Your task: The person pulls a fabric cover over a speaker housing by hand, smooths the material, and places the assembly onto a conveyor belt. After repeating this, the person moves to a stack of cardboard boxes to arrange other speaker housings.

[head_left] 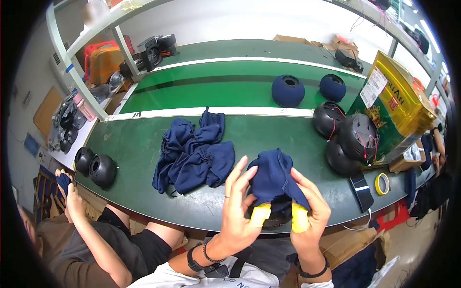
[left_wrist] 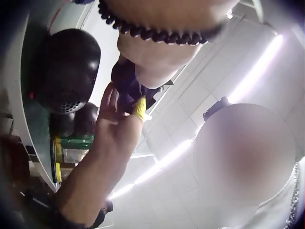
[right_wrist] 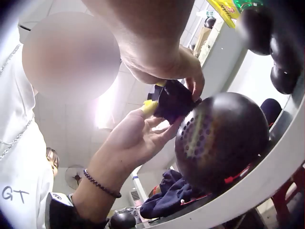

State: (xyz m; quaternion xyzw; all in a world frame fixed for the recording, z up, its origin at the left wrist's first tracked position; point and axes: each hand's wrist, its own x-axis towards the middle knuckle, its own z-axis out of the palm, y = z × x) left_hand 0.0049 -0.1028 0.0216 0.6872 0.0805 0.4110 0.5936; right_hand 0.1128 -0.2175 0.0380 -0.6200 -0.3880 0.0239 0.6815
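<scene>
Both hands hold a navy fabric cover (head_left: 272,174) near the table's front edge. My left hand (head_left: 238,211) has it from the left, and my right hand (head_left: 313,213) from the right, thumbs at its lower opening and fingers along the outside. Yellow wraps cover both thumbs. Under the cover, partly hidden by it, a round black shell (head_left: 278,220) sits at the table edge. In the right wrist view this shell (right_wrist: 221,143) shows a patch of small holes, and the cover (right_wrist: 174,101) is apart from it, up between the hands.
A heap of navy covers (head_left: 194,156) lies left of the hands. Black shells (head_left: 357,137) stand by a yellow-green box (head_left: 396,103), with a phone (head_left: 361,192) and tape roll (head_left: 382,184) nearby. Two covered shells (head_left: 288,91) sit behind. Another person (head_left: 91,240) sits at left.
</scene>
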